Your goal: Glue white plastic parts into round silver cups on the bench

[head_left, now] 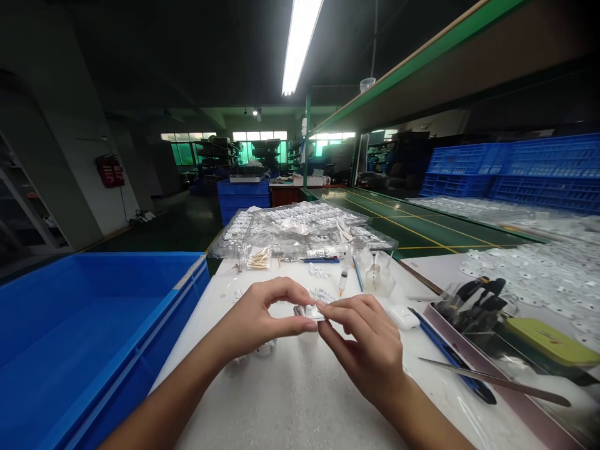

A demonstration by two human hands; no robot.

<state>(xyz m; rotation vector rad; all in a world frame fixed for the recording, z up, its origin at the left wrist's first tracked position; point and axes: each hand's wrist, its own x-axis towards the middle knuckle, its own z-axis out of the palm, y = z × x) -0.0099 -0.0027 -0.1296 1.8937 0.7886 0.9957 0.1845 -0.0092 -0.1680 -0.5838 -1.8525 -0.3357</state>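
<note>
Both my hands meet over the white foam work surface [300, 387]. My left hand [262, 319] pinches a small white and metal part [310, 311] between thumb and forefinger. My right hand [370, 344] grips the same part from the right with its fingertips pressed together. Beneath my left hand lie two small round parts [265, 348]. Small clear pieces [320, 294] are scattered just beyond the hands.
A big blue crate [89, 337] stands at the left. Clear trays of small white parts [300, 228] are stacked behind. Cotton swabs [259, 259], a syringe [344, 281], a white earbud case [403, 317], a blue knife [452, 359], long tweezers [497, 378] and a tool tray [520, 340] lie to the right.
</note>
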